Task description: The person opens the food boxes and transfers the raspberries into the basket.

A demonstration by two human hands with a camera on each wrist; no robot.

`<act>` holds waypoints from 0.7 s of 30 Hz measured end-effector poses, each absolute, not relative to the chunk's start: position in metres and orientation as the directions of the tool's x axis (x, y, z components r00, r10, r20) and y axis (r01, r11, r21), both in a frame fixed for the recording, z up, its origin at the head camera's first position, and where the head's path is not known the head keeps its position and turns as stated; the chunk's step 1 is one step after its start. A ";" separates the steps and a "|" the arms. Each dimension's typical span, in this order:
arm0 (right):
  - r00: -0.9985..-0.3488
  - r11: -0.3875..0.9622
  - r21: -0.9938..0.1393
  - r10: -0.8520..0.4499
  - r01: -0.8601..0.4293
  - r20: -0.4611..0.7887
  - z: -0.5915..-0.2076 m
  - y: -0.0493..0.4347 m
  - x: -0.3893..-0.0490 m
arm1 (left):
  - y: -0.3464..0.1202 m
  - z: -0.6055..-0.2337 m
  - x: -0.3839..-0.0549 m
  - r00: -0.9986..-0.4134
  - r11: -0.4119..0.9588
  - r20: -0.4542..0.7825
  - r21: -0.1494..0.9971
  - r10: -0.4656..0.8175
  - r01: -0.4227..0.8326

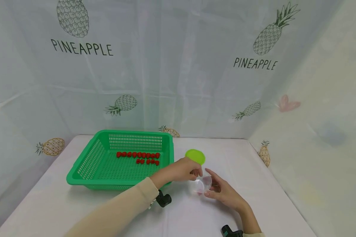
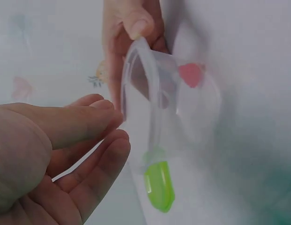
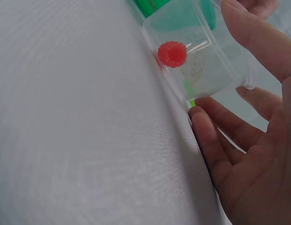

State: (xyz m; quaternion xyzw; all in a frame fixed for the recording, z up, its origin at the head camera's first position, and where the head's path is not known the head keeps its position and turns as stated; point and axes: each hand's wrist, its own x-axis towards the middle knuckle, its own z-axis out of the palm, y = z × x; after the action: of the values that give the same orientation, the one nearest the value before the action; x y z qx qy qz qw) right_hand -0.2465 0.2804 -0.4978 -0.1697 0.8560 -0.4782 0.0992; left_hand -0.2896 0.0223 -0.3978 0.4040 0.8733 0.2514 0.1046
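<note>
A clear plastic cup (image 1: 199, 186) stands on the table, right of the green basket. One red raspberry (image 3: 172, 54) shows through its wall, low in the cup. My right hand (image 1: 223, 193) holds the cup from the right, thumb at the rim and fingers around the far side. Over the cup's mouth is my left hand (image 1: 186, 169); in the left wrist view its fingers (image 2: 100, 161) and thumb are apart, with nothing between them. A lime-green round lid (image 1: 195, 156) lies on the table behind the hands.
A green plastic basket (image 1: 106, 182) stands left of the cup, partly behind the left forearm. Several raspberries (image 1: 139, 154) lie inside it in two rows. The white table (image 1: 178, 217) meets a pineapple-print curtain (image 1: 178, 82) at the back.
</note>
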 end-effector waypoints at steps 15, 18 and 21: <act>-0.914 0.483 -0.850 -0.405 -0.211 -0.004 -0.495 0.280 -0.248 | 0.043 -0.417 -0.288 -0.644 0.569 -0.040 0.513 0.764 0.644; -0.913 0.475 -0.855 -0.408 -0.207 -0.006 -0.496 0.280 -0.248 | 0.046 -0.418 -0.286 -0.646 0.579 -0.056 0.507 0.761 0.638; -0.913 0.471 -0.858 -0.408 -0.206 -0.005 -0.497 0.280 -0.248 | 0.049 -0.419 -0.285 -0.646 0.588 -0.061 0.487 0.761 0.646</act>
State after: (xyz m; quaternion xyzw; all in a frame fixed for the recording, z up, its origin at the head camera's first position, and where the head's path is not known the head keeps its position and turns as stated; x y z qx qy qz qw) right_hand -0.2484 0.2804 -0.4966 -0.1802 0.8511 -0.4819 0.1049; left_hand -0.2849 0.0493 -0.4195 0.3991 0.8811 0.2164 0.1328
